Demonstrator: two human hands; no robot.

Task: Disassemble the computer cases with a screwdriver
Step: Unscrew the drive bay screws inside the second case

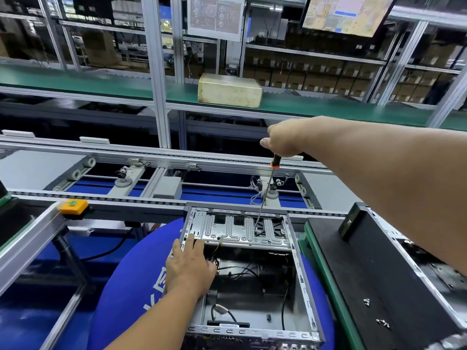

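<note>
— Right hand (285, 140)?
— Wrapped round screwdriver (265, 195) handle, tip down on drive bracket (237, 229) inside open computer case (303, 274).
— Left hand (189, 266)?
— Fingers straight, pressing bracket's near-left corner.
— Case location?
— On blue round cushion (126, 286), just beside black panel (366, 274) with loose screws (382, 323).

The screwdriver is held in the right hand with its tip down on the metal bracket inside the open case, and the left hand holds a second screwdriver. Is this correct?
Not quite. The head view shows the left hand holding no tool; it rests on the open case at the metal bracket. The right hand does hold the screwdriver, tip down on that bracket.
</note>
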